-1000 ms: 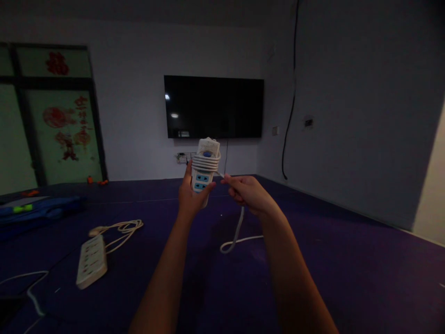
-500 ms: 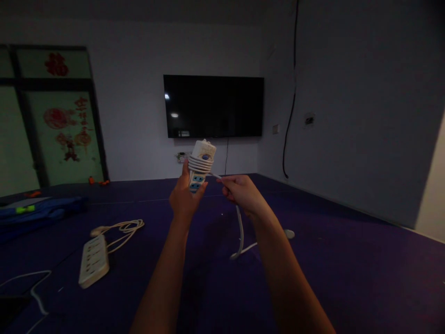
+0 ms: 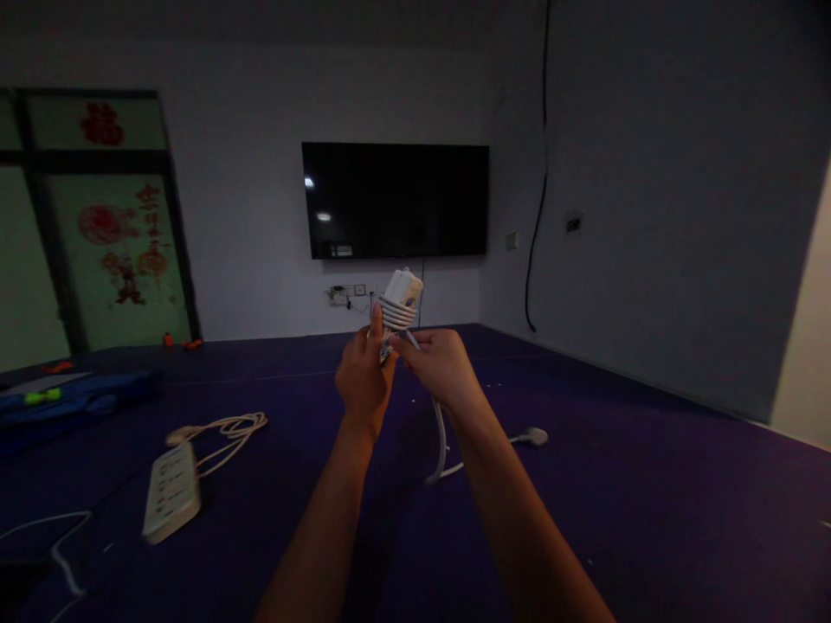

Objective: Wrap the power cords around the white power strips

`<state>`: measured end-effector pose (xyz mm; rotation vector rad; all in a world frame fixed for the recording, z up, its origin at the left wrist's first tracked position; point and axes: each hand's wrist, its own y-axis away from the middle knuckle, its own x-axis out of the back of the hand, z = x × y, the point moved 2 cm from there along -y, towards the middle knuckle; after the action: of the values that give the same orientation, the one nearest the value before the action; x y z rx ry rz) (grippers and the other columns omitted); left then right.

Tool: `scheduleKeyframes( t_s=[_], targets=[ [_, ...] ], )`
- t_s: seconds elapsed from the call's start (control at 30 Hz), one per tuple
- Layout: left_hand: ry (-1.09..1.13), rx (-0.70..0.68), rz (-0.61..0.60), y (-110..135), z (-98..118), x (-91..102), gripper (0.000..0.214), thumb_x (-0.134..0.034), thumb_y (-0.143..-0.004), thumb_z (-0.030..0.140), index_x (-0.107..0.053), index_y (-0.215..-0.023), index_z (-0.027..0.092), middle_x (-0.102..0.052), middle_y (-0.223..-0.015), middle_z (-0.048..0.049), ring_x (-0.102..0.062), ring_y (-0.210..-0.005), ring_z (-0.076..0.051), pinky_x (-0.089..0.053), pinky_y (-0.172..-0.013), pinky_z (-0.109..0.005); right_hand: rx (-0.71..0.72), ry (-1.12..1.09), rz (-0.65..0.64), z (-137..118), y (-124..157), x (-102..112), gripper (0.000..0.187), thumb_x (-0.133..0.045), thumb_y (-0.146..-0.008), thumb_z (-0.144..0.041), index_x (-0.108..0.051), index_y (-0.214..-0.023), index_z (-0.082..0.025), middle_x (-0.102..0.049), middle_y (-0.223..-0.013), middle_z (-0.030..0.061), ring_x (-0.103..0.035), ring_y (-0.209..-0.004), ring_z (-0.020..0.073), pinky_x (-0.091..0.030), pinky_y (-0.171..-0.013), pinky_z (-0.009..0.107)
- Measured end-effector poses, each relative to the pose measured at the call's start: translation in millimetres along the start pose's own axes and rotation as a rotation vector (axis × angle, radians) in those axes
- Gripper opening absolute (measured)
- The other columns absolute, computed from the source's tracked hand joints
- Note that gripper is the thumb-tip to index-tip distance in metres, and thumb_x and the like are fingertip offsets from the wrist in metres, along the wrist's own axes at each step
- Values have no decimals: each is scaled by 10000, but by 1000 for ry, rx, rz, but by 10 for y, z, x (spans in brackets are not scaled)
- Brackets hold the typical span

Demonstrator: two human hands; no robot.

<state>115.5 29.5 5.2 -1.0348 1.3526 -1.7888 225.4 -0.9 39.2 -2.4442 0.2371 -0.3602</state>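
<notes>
One left grip (image 3: pixel 363 376) wraps the lower body of the likely light, rigid white plastic power strip (image 3: pixel 403 285); the right grip (image 3: pixel 442 363) pinches its pliable white cord (image 3: pixel 442 433).

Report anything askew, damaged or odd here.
The black cable down the right-hand wall looks odd: it hangs loose, its lower end apparently joined to nothing. Wires bunch untidily below the television. The held power strip, partly hidden, shows no clear damage.
</notes>
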Motion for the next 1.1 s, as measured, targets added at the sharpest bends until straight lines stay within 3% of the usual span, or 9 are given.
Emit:
scheduleKeyframes(
  t_s=[0.3,0.5,0.6,0.77,1.1],
  targets=[
    [210,-257,-117,-52,45,-23,868,-551,-775,58,-81,-1473,272,-381,-1450,-101,-430,-1251,-240,-399,-1013,-403,47,32,123,86,-58,92,444,-612,-689,-535,-675,-655,-97,-486,-482,-8,-368,-432,79,-258,-414,211],
    [295,-237,-152,-94,118,-26,1012,-478,-745,-16,223,-1428,242,-337,-1474,-130,-378,-1310,-245,-416,-990,-460,27,77,194,46,-47,192,498,-637,-647,-593,-693,-687,-100,-434,-461,-29,-327,-427,73,-216,-401,215],
    [309,-276,-165,-119,177,19,1044,-473,-722,-30,263,-1412,240,-318,-1483,-129,-346,-1330,-250,-398,-1006,-482,25,67,241,58,-65,220,509,-636,-640,-607,-680,-669,-101,-452,-466,-20,-353,-433,79,-236,-405,216],
    [284,-336,-167,-151,246,138,1065,-605,-706,81,143,-1451,227,-346,-1466,-141,-345,-1321,-291,-345,-1039,-490,-31,-18,231,63,-82,243,469,-652,-636,-579,-590,-537,-124,-453,-438,-15,-360,-393,66,-235,-378,207],
    [369,-336,-111,-246,178,313,753,-626,-777,425,-268,-1411,233,-465,-1391,-118,-403,-1281,-286,-324,-1043,-494,-88,-312,148,-30,-57,224,338,-682,-644,-452,-555,-573,-147,-420,-407,-64,-309,-342,40,-225,-357,201]
  ],
)
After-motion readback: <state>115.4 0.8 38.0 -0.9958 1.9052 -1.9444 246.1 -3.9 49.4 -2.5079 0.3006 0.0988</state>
